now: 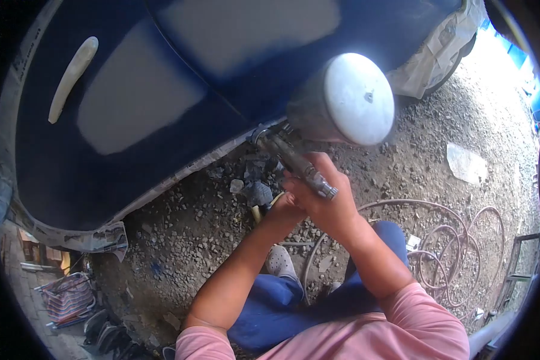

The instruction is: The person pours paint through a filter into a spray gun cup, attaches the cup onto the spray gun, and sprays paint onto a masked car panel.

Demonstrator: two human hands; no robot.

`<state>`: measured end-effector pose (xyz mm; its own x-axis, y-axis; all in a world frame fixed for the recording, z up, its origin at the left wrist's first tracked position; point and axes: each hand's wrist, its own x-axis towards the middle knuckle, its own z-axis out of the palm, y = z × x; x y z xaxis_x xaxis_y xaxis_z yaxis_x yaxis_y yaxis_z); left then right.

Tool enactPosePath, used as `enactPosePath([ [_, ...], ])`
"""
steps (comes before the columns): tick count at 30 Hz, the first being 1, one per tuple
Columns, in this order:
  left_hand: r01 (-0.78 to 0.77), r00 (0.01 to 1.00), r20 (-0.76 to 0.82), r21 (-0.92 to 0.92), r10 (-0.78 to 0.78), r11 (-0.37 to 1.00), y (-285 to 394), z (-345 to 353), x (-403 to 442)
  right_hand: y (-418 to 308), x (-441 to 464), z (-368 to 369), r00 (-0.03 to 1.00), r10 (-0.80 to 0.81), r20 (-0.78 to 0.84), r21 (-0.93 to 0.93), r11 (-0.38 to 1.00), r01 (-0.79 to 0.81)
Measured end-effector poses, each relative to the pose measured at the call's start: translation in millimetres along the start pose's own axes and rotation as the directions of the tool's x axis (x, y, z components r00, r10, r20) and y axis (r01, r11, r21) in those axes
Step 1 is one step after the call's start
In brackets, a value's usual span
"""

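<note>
My right hand (329, 195) is wrapped around a metal spray gun (291, 159) with a large pale paint cup (360, 99) on top. The gun's nozzle end points toward a dark blue car panel (60, 174), close to its lower edge. Light grey patches (138, 96) show on the paint. My left hand (287, 209) is closed and pressed against the right hand, just below the gun. What its fingers hold is hidden. The panel's lower edge is lined with masking paper (111, 237).
A thin hose (456, 210) lies in loops on the gravel (204, 258) at the right. Crumpled paper covers the wheel area (432, 60). A flat clear sheet (467, 163) lies on the ground. A striped bag (69, 297) stands at lower left, and a metal frame (519, 264) at right.
</note>
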<state>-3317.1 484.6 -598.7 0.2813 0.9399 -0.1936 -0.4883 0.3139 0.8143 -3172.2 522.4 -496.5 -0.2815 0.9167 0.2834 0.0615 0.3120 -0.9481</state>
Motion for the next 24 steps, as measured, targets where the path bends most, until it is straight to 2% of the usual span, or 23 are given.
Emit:
enactPosePath([
  [3,-0.033,0.999,0.022,0.039,0.032,0.999,16,13,-5,-5,4,2,1.000,-0.009,0.007,-0.038,0.999,0.009],
  [6,0.043,0.999,-0.009,0.095,-0.043,0.995,27,20,-5,-11,2,8,0.999,0.012,-0.045,-0.052,0.999,-0.015],
  [8,0.040,0.999,-0.004,0.079,-0.040,0.996,24,17,-2,-14,1,12,0.996,-0.006,-0.085,-0.033,0.999,0.003],
  [12,0.075,0.996,0.034,0.068,-0.078,0.995,31,3,-12,-12,1,28,0.997,0.006,-0.074,-0.090,0.996,-0.013],
  [15,0.001,1.000,0.014,0.149,-0.003,0.989,49,-14,-33,-25,3,45,0.994,0.101,0.036,-0.152,0.984,-0.094],
  [19,0.021,0.991,-0.133,0.334,0.025,0.942,56,-50,-59,-29,5,77,0.987,0.052,0.151,-0.140,0.990,-0.031],
  [21,-0.054,0.984,-0.132,0.405,0.117,0.913,54,-68,-69,-34,7,88,0.970,0.076,0.233,-0.109,0.993,-0.051],
  [24,-0.100,0.945,-0.284,0.232,0.166,0.968,29,-100,-66,-32,6,95,0.960,0.034,0.277,-0.043,0.999,-0.023],
])
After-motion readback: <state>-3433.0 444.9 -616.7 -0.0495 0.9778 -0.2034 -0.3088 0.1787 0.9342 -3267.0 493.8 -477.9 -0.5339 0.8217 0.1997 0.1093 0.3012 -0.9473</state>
